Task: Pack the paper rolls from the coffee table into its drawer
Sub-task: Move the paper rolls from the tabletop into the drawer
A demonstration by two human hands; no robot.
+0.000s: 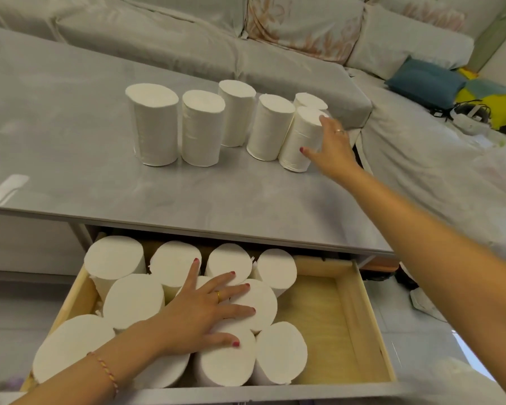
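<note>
Six white paper rolls (234, 124) are seen standing upright on the grey worktop (70, 135), in a loose row near its far edge. The rightmost front roll (301, 138) is gripped by the right hand (330, 147), whose fingers (324, 121) are wrapped around its right side with the thumb pressed on its front (this roll is tilted slightly, its top leaning toward the hand). Just behind the fingers another roll is partly hidden. To the left of the fingers the other four rolls are set close together, some touching.

Broad bare worktop is left in front of the row, down to the near edge. Below that edge the wooden drawer (362, 317) is pulled out. Its left and middle parts are filled with packed rolls (123, 299) standing on end, flat white tops upward. The left hand (205, 308) is laid flat on these tops, fingers spread apart and clamped on nothing. To the right of those fingers a strip of bare drawer floor is left open up to the right wall.

Beyond the worktop a covered sofa (275, 54) is seen.
</note>
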